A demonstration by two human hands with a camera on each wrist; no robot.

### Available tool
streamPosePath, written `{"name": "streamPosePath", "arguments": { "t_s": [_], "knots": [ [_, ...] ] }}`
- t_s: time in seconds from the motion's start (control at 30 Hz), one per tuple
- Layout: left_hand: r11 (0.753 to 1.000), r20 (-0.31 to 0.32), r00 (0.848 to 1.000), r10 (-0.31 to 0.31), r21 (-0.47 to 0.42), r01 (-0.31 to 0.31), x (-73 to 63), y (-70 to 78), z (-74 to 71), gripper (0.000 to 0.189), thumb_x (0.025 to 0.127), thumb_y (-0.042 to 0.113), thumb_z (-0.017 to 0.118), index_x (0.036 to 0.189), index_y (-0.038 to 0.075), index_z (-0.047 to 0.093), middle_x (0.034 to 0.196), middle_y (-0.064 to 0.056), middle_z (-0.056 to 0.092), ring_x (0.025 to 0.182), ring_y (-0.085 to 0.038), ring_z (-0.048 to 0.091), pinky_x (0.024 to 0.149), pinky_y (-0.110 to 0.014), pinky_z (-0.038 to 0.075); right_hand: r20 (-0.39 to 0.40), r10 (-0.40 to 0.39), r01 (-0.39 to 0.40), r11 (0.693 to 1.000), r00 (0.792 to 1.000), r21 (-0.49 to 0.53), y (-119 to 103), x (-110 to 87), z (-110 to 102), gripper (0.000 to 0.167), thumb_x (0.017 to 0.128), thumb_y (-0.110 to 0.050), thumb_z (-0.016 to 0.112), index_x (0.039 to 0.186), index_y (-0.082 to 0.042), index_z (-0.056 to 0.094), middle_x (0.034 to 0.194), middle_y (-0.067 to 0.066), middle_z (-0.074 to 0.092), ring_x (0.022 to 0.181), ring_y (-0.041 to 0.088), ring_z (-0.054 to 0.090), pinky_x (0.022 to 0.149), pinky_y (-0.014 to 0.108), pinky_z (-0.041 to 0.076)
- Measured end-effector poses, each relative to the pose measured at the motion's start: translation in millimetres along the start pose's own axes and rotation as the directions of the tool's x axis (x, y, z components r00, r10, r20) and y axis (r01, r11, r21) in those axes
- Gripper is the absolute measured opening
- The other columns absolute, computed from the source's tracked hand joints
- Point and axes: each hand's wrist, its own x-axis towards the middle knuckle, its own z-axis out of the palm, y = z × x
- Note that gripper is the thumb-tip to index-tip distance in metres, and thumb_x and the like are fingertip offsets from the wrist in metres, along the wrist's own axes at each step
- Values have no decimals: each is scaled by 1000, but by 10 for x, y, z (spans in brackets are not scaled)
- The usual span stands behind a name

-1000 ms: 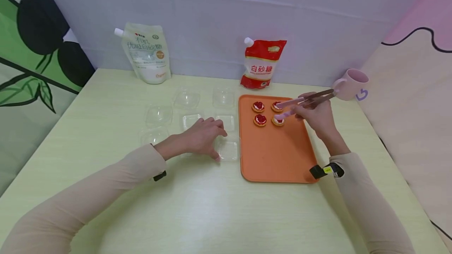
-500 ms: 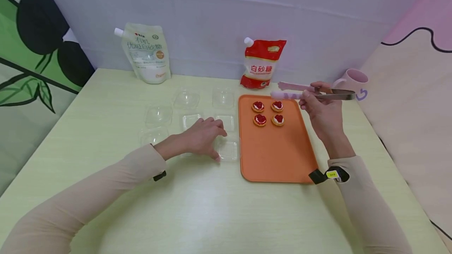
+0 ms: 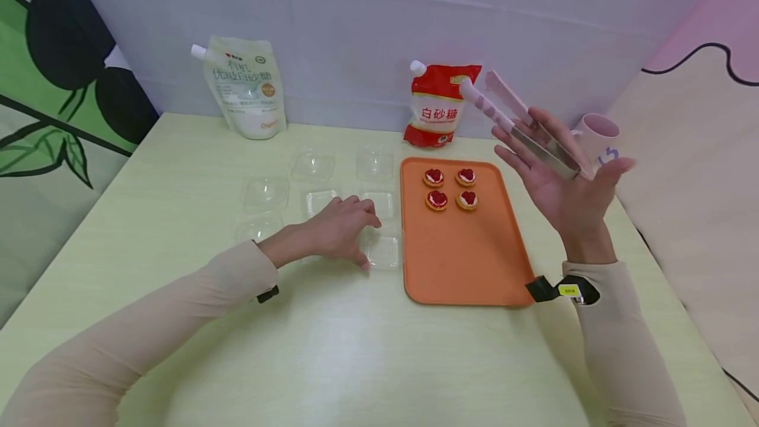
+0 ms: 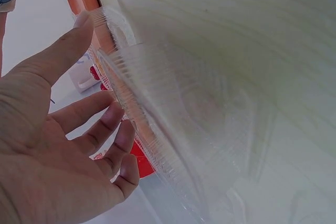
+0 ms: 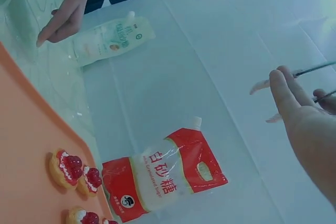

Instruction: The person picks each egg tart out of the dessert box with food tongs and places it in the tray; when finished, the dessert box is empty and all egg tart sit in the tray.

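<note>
My right hand [image 3: 566, 183] is raised above the tray's right side, palm up with the thumb spread away. Pink-tipped metal tongs [image 3: 542, 150] lie between its fingers, tips apart and pointing up and left, with nothing between them. My left hand [image 3: 335, 229] is low over the clear plastic boxes; in the left wrist view its bent fingertips touch the rim of a clear box [image 4: 178, 108], and its thumb lies by another edge. Several small red-topped tarts [image 3: 437, 200] sit in two rows at the far end of the orange tray [image 3: 465, 269].
Several clear domed lids or boxes [image 3: 267, 193] stand left of the tray. A red sugar pouch [image 3: 439, 114] and a pale green pouch [image 3: 249, 94] stand against the back cloth. A pink mug [image 3: 595, 134] stands behind my right hand.
My right hand has lifted the tongs up and away from the tarts, then turned palm up with the tips upward. The tarts remain on the tray. My left hand has stayed still.
</note>
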Motion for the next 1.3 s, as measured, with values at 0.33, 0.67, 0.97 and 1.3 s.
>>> {"name": "streamPosePath", "arguments": {
  "t_s": [0.33, 0.67, 0.97, 1.3],
  "knots": [
    [1000, -5, 1000, 8, 0, -8, 3, 12, -10, 72, 68, 39, 92, 128, 8, 67, 121, -5, 60, 112, -27, 52, 87, -40, 38, -322, -106, -61, 881, 941, -470, 89, 55, 33, 22, 101, -15, 57, 114, -1, 68, 99, 13, 71, 93, 27, 75, 87, 34, 58],
    [1000, -13, 1000, 7, 1, -7, 6, 11, -2, 72, 68, 39, 92, 128, 7, 67, 120, -5, 60, 112, -27, 52, 86, -39, 38, -415, -85, -153, 848, 906, -507, 142, 3, -104, 49, 87, 16, 62, 130, -8, 56, 95, 11, 69, 66, 22, 71, 69, 30, 60],
    [1000, -12, 1000, 4, -2, -4, -10, 15, 1, 71, 68, 38, 91, 127, 7, 67, 121, -5, 60, 113, -27, 52, 88, -41, 39, -367, 103, -297, 798, 924, -524, 58, -89, -300, 56, 91, 13, 59, 141, -13, 52, 117, 12, 56, 70, 19, 71, 70, 28, 59],
    [1000, -3, 1000, 1, 1, -1, -5, 11, -3, 72, 68, 40, 91, 128, 8, 66, 121, -5, 60, 113, -27, 52, 87, -39, 39, -461, 72, -371, 708, 884, -601, -62, -262, -684, 27, 90, 8, 66, 111, -6, 58, 90, 6, 67, 54, 20, 70, 45, 28, 53]
  ]
}}
